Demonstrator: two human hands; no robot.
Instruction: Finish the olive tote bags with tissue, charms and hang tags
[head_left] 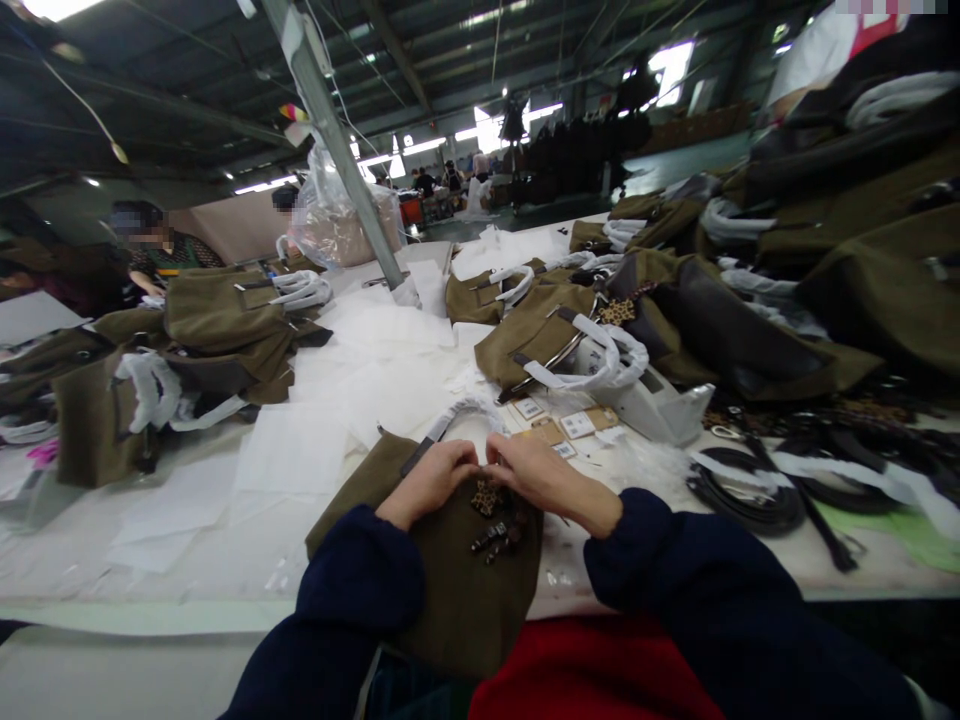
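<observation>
An olive-brown fabric bag (457, 580) lies on the white table (187, 560) right in front of me, its lower part hanging over the near edge. My left hand (429, 483) and my right hand (534, 472) rest on the bag's top edge, fingertips pinched together at its white-wrapped handle (469, 410). Just below my fingers a leopard-print charm (486, 497) with a dark metal clasp (495, 538) lies on the fabric. What exactly the fingers pinch is hidden.
Several olive bags with wrapped handles are heaped at left (217, 320), centre (540, 330) and right (847, 260). White paper sheets (375, 370), small tags (577, 425), black straps (750, 490) and a slanted metal pole (337, 140) fill the table. Other people sit at far left (157, 245).
</observation>
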